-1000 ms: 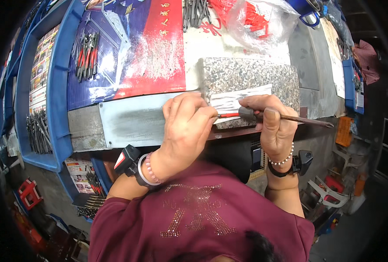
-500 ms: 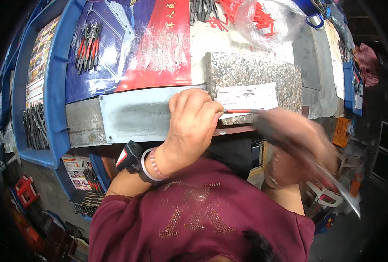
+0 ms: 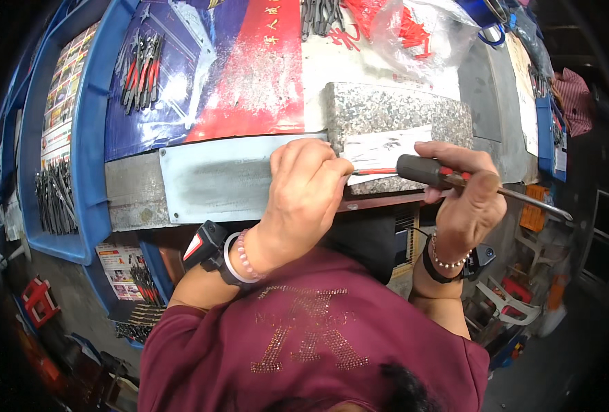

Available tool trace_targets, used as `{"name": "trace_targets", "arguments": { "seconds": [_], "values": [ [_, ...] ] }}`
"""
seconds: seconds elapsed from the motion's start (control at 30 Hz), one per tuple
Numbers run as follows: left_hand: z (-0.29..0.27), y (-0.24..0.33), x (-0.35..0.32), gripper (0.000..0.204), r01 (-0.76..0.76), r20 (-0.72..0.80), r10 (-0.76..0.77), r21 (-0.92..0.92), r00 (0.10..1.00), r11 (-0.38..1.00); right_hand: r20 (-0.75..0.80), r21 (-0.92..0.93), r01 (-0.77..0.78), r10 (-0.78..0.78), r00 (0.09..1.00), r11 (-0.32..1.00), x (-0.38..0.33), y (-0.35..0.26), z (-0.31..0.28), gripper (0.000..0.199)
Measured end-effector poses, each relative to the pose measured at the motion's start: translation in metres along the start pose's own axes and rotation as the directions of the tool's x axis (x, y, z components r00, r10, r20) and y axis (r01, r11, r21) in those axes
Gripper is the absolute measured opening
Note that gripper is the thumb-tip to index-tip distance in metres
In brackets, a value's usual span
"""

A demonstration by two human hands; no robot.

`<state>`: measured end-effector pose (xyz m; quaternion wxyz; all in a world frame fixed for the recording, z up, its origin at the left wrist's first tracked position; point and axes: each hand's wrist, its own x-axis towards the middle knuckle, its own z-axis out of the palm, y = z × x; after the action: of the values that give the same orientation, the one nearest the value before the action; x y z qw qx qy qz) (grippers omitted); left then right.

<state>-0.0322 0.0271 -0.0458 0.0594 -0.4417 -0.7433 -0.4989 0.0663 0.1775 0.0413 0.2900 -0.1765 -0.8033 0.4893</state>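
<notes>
My left hand point(image 3: 304, 185) is closed, pinching one end of a slim dark part with a red strip point(image 3: 376, 172). That part lies across the near edge of a white paper sheet point(image 3: 387, 145) on a speckled stone slab point(image 3: 448, 113). In my right hand point(image 3: 470, 206) is a screwdriver point(image 3: 419, 169), its black-and-red handle end pointing left against or just over the part's right end. The screwdriver's metal shaft runs out to the lower right. Whether the handle touches the part I cannot tell, and the part's left end is hidden by my fingers.
A smudged pale plate point(image 3: 215, 180) lies left of the slab. Several black-and-red parts point(image 3: 142, 72) sit on the blue poster beyond it. Blue trays point(image 3: 91, 144) of similar parts stand at the left. A clear bag of red pieces point(image 3: 414, 34) and dark parts point(image 3: 321, 17) are at the back.
The right hand and screwdriver, blurred before, are now sharp, and the handle has moved up a little, onto or over the part's right end. My left hand keeps its pinch almost in place.
</notes>
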Motion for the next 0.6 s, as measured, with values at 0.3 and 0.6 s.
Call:
{"name": "trace_targets", "arguments": {
  "seconds": [0.3, 0.6],
  "values": [
    [0.002, -0.001, -0.001, 0.021, -0.009, -0.008, 0.009, 0.008, 1.000, 1.000, -0.006, -0.119, 0.084, -0.085, 0.996, 0.989, 0.000, -0.006, 0.001, 0.064],
    [0.000, 0.001, 0.002, 0.022, 0.012, -0.009, -0.012, -0.010, 1.000, 1.000, 0.409, -0.156, 0.234, -0.153, 0.900, 0.960, 0.012, 0.015, 0.023, 0.015]
  ]
}}
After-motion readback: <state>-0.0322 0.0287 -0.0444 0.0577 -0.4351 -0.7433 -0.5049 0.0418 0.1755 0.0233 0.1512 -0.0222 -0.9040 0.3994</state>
